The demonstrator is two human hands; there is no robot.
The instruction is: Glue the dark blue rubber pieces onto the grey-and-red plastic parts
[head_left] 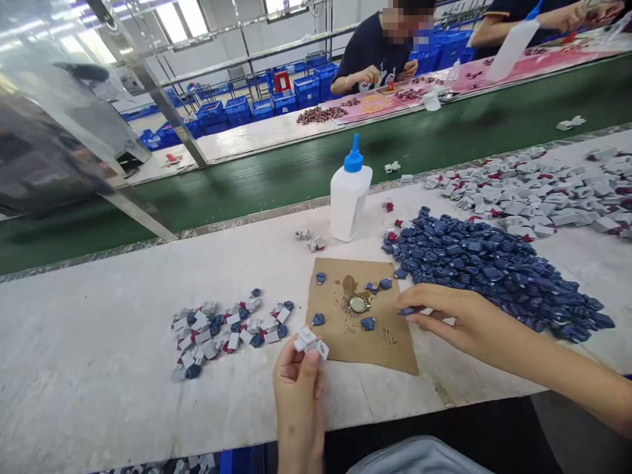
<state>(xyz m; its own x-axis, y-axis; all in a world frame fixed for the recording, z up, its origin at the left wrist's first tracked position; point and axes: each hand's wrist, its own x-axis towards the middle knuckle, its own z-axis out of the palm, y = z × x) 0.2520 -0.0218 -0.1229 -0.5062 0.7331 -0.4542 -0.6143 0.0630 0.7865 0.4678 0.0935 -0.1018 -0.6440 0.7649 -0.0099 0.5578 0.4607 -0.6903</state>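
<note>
My left hand (301, 385) pinches a small light-grey plastic part (311, 341) just over the near-left edge of a brown cardboard sheet (326, 303). Between the thumb and fingertips of my right hand (439, 313) is a small dark-blue plastic piece (406, 311), at the cardboard's right side. On the cardboard lie a round metal-rimmed cap (358, 303), brown glue-like stains and several loose blue pieces (368, 323). A large pile of blue pieces (474, 263) spreads beyond my right hand. Left of the cardboard are several grey parts with blue and dark-red bits (207, 336).
A white bottle with a blue nozzle (349, 197) stands behind the cardboard. Grey parts (553, 191) are heaped at the back right. A green conveyor belt (257, 178) runs behind the table (99, 342). Across it, a person (370, 56) works by blue crates (306, 92).
</note>
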